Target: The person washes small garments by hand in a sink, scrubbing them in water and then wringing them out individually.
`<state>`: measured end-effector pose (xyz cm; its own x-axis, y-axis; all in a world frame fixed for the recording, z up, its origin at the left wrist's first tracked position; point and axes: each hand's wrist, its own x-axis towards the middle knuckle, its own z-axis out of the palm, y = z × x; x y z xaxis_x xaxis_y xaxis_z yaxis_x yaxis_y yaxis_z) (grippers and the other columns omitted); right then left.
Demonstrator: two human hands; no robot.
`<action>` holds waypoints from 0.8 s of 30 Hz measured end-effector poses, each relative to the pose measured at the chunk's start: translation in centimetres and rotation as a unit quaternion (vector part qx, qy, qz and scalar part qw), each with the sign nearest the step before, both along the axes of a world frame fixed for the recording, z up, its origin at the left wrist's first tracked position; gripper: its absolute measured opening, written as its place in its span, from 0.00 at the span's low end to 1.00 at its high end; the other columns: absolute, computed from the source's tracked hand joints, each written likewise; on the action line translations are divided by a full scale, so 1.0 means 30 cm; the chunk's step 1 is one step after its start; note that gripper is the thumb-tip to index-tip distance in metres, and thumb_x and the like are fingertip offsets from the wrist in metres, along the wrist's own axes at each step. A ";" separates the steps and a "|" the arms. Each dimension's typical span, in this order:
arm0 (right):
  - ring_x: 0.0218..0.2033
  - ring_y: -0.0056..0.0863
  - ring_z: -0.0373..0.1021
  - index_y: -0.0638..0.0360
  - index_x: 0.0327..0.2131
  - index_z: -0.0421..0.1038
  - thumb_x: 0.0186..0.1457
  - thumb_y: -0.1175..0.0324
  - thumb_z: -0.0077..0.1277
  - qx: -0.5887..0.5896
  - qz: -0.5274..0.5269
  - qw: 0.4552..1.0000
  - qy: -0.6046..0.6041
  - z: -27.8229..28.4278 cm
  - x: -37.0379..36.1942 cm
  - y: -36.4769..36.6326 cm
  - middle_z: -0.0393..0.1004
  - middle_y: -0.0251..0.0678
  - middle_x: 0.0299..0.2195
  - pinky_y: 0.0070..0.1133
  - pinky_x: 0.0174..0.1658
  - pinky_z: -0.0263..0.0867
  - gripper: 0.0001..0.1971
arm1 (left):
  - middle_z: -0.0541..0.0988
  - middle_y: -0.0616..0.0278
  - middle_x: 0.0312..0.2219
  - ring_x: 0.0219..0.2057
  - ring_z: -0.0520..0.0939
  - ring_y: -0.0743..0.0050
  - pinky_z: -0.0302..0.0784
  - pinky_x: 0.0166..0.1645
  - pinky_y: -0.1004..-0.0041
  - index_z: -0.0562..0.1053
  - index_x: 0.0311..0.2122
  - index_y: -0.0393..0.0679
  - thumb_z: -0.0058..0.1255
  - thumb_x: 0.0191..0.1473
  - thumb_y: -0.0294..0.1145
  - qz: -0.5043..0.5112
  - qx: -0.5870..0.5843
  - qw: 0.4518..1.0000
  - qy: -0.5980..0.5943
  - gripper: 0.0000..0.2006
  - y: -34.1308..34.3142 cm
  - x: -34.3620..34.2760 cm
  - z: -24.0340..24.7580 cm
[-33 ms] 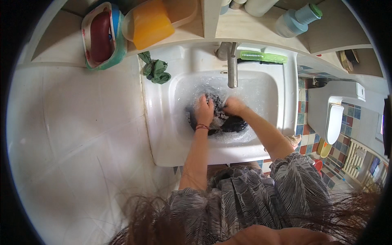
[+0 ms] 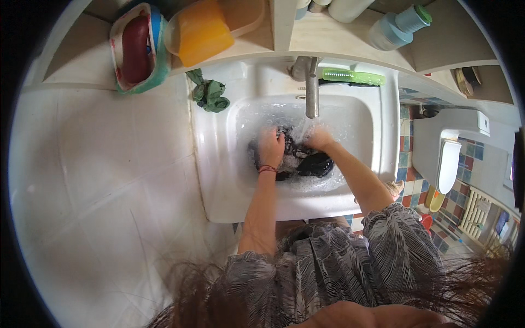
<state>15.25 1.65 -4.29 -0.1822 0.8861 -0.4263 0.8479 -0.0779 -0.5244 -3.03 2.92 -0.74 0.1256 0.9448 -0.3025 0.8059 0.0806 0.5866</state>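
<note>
- Down in the white washbasin (image 2: pixel 216 169), a dark, partly patterned garment (image 2: pixel 317 164) lies bunched in foamy water, nearer the person than the metal faucet (image 2: pixel 311 95).
- The left hand (image 2: pixel 271 146) curls its fingers over the garment's left part, gripping cloth.
- The right hand (image 2: pixel 319 138), blurred, is at the garment's upper right; whether it pinches cloth I cannot tell.
- Crumpled green cloth (image 2: pixel 210 96) rests on the rim's far left corner.
</note>
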 end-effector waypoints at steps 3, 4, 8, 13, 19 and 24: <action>0.29 0.40 0.66 0.63 0.32 0.65 0.37 0.66 0.48 -0.053 -0.265 0.958 0.099 0.061 -0.051 0.020 0.68 0.46 0.27 0.28 0.33 0.62 0.16 | 0.70 0.50 0.34 0.37 0.69 0.60 0.63 0.42 0.68 0.68 0.36 0.36 0.46 0.41 0.35 0.149 -0.102 0.966 -0.185 0.16 0.031 -0.010 0.009; 0.28 0.38 0.66 0.63 0.32 0.64 0.37 0.68 0.48 -0.030 -0.398 0.905 0.150 0.100 -0.097 0.015 0.68 0.44 0.26 0.28 0.33 0.62 0.15 | 0.70 0.54 0.36 0.37 0.70 0.68 0.65 0.41 0.72 0.66 0.39 0.38 0.44 0.44 0.41 0.179 -0.135 0.955 -0.195 0.20 0.032 0.016 0.042; 0.32 0.44 0.63 0.62 0.31 0.63 0.31 0.70 0.52 0.144 -0.275 0.930 0.198 0.150 -0.216 -0.081 0.64 0.48 0.30 0.29 0.35 0.61 0.18 | 0.66 0.58 0.43 0.42 0.67 0.67 0.63 0.46 0.72 0.58 0.49 0.42 0.29 0.49 0.56 0.278 -0.306 0.622 -0.665 0.30 -0.017 0.076 -0.031; 0.22 0.35 0.63 0.56 0.19 0.66 0.27 0.70 0.52 0.239 -0.062 0.944 0.219 0.443 -0.347 -0.166 0.62 0.36 0.19 0.27 0.27 0.60 0.09 | 0.66 0.62 0.42 0.42 0.68 0.68 0.61 0.48 0.71 0.59 0.47 0.40 0.31 0.49 0.55 0.227 -0.363 0.347 -0.834 0.29 -0.024 0.070 -0.043; 0.19 0.37 0.64 0.55 0.14 0.65 0.33 0.62 0.50 0.336 -0.111 0.925 0.138 0.244 -0.303 0.038 0.65 0.39 0.18 0.29 0.20 0.61 0.09 | 0.67 0.60 0.42 0.42 0.68 0.68 0.61 0.48 0.72 0.60 0.47 0.41 0.33 0.50 0.50 0.189 -0.147 0.682 -0.691 0.25 -0.128 0.026 -0.107; 0.32 0.41 0.64 0.58 0.28 0.67 0.39 0.62 0.46 0.169 -0.308 0.936 -0.018 0.096 -0.113 0.067 0.65 0.46 0.31 0.31 0.36 0.60 0.12 | 0.62 0.56 0.45 0.46 0.63 0.66 0.57 0.50 0.72 0.58 0.47 0.37 0.39 0.48 0.40 0.354 -0.171 0.757 -0.522 0.23 -0.043 0.020 0.036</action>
<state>11.87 3.65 -1.41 0.4167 0.9036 -0.0995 0.7144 -0.3932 -0.5788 -2.45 1.62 0.35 -0.0374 0.7760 -0.6296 -0.3981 0.5664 0.7216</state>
